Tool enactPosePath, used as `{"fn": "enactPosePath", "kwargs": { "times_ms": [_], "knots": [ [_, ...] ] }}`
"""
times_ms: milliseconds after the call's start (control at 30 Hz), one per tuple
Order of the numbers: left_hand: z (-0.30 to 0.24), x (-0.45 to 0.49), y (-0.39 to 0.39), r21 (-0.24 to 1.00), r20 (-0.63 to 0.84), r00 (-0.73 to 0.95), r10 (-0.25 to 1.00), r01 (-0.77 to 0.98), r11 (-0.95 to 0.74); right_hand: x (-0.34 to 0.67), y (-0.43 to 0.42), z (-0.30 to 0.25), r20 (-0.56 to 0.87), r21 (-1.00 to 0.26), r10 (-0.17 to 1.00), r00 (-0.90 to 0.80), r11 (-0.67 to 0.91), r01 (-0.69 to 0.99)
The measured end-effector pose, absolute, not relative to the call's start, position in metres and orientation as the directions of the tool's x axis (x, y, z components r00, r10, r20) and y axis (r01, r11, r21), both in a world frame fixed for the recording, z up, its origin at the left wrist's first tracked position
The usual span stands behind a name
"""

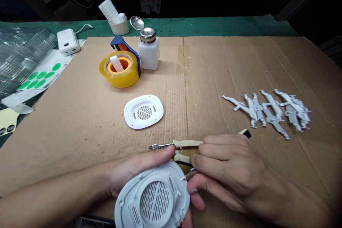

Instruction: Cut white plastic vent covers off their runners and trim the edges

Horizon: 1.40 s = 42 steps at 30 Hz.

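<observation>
My left hand grips a white oval plastic speaker cover, its slotted round grille facing up. My right hand is closed at the cover's right edge, pinching a small knife-like blade against the rim. A dark end sticks out behind that hand; whether it belongs to the same tool I cannot tell. Just beyond the cover lie cutting pliers with cream handles, partly hidden by my right fingers. Farther off, another white oval cover rests on the cardboard.
Several white plastic pieces are heaped at right. A yellow tape roll with a blue dispenser, a white pump bottle and a small tub stand behind. Clear plastic trays and a white device are at left.
</observation>
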<state>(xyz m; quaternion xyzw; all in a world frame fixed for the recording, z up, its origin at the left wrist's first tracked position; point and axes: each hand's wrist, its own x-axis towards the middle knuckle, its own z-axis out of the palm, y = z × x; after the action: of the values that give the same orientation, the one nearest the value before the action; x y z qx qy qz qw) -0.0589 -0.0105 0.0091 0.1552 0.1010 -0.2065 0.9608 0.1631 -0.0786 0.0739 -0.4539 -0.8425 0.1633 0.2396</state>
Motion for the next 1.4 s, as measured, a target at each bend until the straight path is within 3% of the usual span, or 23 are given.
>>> {"fn": "enactPosePath", "kwargs": {
  "times_ms": [667, 833, 1100, 1400],
  "knots": [
    [0.03, -0.058, -0.01, 0.341, -0.303, 0.905, -0.298, 0.395, 0.853, 0.16, -0.078, 0.074, 0.254, -0.531, 0.839, -0.481, 0.537, 0.656],
    [0.025, -0.058, -0.012, 0.348, -0.321, 0.922, -0.218, 0.329, 0.878, 0.16, -0.08, 0.078, 0.271, -0.66, 0.873, -0.405, 0.475, 0.582],
    [0.044, -0.053, -0.003, 0.194, -0.312, 0.873, -0.376, 0.446, 0.874, 0.153, -0.08, 0.085, 0.174, -0.742, 0.946, -0.272, 0.308, 0.595],
    [0.034, -0.049, 0.0, 0.093, -0.275, 0.857, -0.437, 0.476, 0.874, 0.151, -0.079, 0.074, 0.174, -0.705, 0.949, -0.264, 0.307, 0.64]
  ]
}}
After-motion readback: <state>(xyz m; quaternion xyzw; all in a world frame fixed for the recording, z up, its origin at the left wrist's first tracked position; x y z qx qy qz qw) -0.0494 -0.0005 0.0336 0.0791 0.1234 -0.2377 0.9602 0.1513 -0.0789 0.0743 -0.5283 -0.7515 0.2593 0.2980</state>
